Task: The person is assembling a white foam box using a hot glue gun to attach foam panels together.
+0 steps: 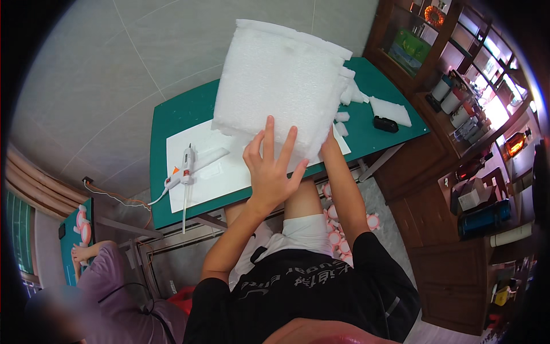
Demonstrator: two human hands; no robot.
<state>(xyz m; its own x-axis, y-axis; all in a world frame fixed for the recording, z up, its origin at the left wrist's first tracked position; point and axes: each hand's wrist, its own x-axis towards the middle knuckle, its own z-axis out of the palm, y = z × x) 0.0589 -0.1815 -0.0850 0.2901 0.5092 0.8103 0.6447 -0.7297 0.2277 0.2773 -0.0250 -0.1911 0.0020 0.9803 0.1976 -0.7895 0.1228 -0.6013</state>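
Observation:
A big white foam block point(281, 86), box-like with a rough surface and a thin raised edge along its far side, is tilted up over the table. My left hand point(271, 169) has its fingers spread, with the fingertips against the block's near lower part. At the block's lower right, my right hand point(328, 146) supports it; its fingers are hidden behind the foam. To the left, a white glue gun point(187, 163) with a glue stick point(184, 209) poking out lies on a white board point(197, 192). A flat white strip point(211, 158) rests beside the glue gun.
The green table point(166, 123) also bears foam scraps point(350, 89), a small foam slab point(391, 111) and a black object point(385, 124) at right. Pink-and-white round pieces point(334, 224) lie on the floor. Another person point(123, 286) sits at left; wooden cabinets point(432, 212) stand right.

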